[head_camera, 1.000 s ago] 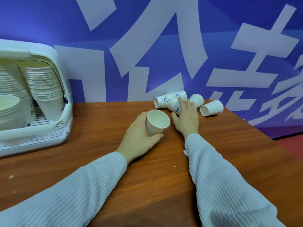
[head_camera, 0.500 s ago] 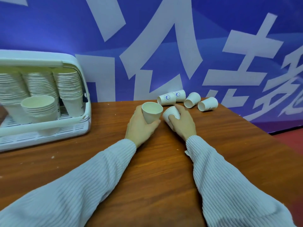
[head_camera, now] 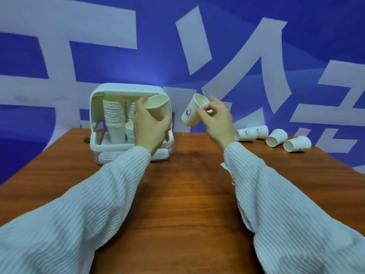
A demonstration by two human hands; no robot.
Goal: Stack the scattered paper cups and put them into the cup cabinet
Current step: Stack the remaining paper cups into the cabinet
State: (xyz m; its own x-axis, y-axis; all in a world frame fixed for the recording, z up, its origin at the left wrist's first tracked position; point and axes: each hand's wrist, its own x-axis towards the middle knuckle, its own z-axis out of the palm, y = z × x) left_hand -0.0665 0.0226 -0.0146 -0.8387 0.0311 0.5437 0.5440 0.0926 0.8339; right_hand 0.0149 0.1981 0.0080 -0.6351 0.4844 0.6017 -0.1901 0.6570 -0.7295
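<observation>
**Paper cups in both hands, cabinet behind**

Paper cup one (head_camera: pixel 157 107) sits in the left hand (head_camera: pixel 150 127), fingers and thumb curled round its wall, mouth tilted up and toward the camera. It is held in the air directly in front of the cup cabinet (head_camera: pixel 126 89). Paper cup two (head_camera: pixel 194 110), bearing a blue logo, is pinched at its rim by the thumb and fingertips of the right hand (head_camera: pixel 218 120); it hangs tilted, mouth up and to the right, base down and to the left. The two held cups are near each other but apart.

The cabinet is a white plastic case, open at the front, standing on the wooden table (head_camera: pixel 187 194). Inside it stand tall stacks of nested cups (head_camera: pixel 114 115), with a shorter stack (head_camera: pixel 130 131) in front, partly hidden by the left hand. A slotted tray forms the cabinet floor.

Four loose cups (head_camera: pixel 273 136) lie on their sides at the far right of the table, near its back edge: two nested or touching with logos showing, two just beside them with open mouths toward the camera.

Bare tabletop lies between the cabinet and the loose cups and across the near half, under both ribbed white sleeves (head_camera: pixel 276 194). A blue wall with white lettering (head_camera: pixel 237 56) borders the far edge.
</observation>
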